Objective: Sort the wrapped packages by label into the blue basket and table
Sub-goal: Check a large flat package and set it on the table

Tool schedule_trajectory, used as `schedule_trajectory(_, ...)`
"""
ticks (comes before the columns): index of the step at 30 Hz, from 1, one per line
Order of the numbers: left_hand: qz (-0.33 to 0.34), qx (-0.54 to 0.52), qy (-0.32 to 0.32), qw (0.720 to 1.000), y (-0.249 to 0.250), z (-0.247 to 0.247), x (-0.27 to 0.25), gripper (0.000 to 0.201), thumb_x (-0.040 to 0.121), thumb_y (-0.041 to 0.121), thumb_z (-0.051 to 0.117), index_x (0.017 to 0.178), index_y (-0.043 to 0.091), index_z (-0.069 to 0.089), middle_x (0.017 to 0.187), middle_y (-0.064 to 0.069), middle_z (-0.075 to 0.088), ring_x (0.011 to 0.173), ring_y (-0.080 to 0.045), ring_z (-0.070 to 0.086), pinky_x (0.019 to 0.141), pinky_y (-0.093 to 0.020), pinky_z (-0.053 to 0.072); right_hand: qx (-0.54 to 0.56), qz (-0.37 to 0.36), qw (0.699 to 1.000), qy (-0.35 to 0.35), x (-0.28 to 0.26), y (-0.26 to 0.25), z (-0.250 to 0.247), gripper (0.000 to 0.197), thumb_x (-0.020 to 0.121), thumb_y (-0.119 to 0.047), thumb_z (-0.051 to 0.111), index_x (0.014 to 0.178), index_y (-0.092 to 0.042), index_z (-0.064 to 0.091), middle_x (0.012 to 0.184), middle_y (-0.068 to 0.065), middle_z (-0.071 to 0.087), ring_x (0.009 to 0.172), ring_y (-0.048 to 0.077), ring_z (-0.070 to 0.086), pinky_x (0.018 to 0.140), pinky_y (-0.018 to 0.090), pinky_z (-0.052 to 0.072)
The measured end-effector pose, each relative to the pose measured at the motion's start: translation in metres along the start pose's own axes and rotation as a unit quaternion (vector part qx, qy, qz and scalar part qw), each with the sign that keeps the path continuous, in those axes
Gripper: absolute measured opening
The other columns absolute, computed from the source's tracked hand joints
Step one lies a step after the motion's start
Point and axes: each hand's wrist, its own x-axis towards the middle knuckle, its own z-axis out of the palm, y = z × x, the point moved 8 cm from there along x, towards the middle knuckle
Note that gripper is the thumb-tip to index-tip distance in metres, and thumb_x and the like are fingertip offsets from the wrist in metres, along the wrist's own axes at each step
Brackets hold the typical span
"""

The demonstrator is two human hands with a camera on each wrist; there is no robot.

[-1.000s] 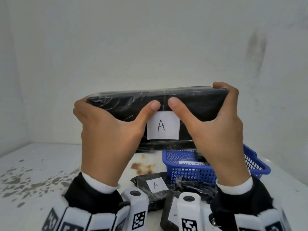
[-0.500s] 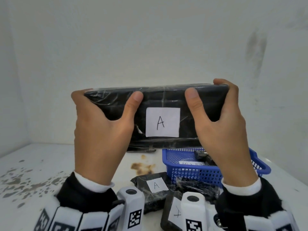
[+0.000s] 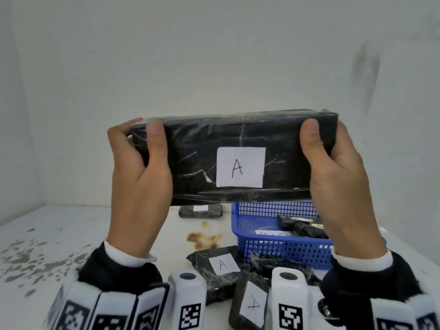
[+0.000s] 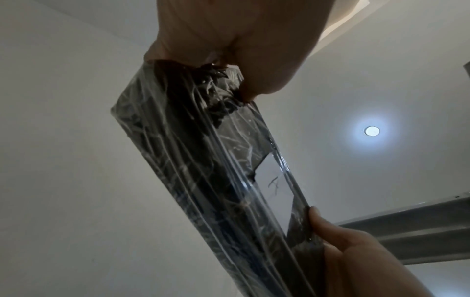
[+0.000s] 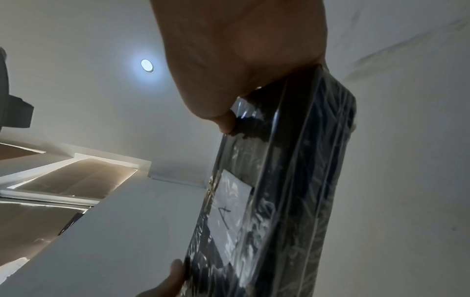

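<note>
Black plastic-wrapped package (image 3: pixel 234 158), white label "A" (image 3: pixel 240 167) facing me, gripped endwise by my left hand (image 3: pixel 140 172) and right hand (image 3: pixel 338 172); label read, next I must choose blue mesh basket (image 3: pixel 281 248) or white table (image 3: pixel 71 234).

Pale grey-white walls (image 3: pixel 214 55) met in a corner at the far left, and the right-hand stretch bore a dark vertical smudge (image 3: pixel 365 65). The white surface (image 3: pixel 59 225) below was flecked with grey chipped spots on its left side and marked by a brown rust-like stain (image 3: pixel 202 239) nearer the middle. Overhead, a single round recessed ceiling light (image 4: pixel 371 131) glowed with a bluish halo. A stepped ceiling recess (image 5: pixel 76 176), trimmed in white, showed tan panels inside.
</note>
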Motion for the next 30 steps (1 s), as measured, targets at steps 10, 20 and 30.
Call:
schedule_trajectory(10, -0.094, -0.046, -0.067, 0.992, -0.013, 0.007, 0.003, 0.039, 0.101, 0.04, 0.041, 0.14, 0.041, 0.039, 0.116, 0.027, 0.054, 0.101, 0.016, 0.052, 0.079, -0.007, 0.04, -0.109, 0.158, 0.971, -0.142, -0.002, 0.032, 0.013, 0.072, 0.082, -0.084, 0.021, 0.138, -0.045, 0.044, 0.122, -0.01, 0.065, 0.11, 0.014, 0.063, 0.087, 0.042, 0.058)
schedule_trajectory(20, -0.131, -0.073, -0.127, 0.981, -0.021, 0.008, 0.008, 0.038, 0.098, 0.027, 0.05, 0.132, 0.042, 0.046, 0.092, 0.023, 0.066, 0.094, -0.005, 0.061, 0.096, -0.031, 0.045, 0.129, 0.12, 0.984, -0.034, 0.009, 0.024, -0.005, 0.019, 0.1, -0.022, 0.055, 0.117, -0.026, 0.063, 0.095, -0.015, 0.072, 0.095, 0.01, 0.069, 0.087, 0.051, 0.059)
schedule_trajectory(30, -0.117, -0.063, -0.074, 0.988, -0.013, -0.002, 0.006, 0.021, 0.1, 0.035, 0.046, 0.12, 0.036, 0.055, 0.11, 0.013, 0.063, 0.104, -0.011, 0.062, 0.102, -0.043, 0.048, 0.053, 0.004, 0.999, 0.002, 0.005, 0.001, -0.006, 0.014, 0.098, -0.028, 0.06, 0.111, -0.029, 0.064, 0.096, -0.022, 0.07, 0.093, 0.009, 0.073, 0.08, 0.049, 0.062)
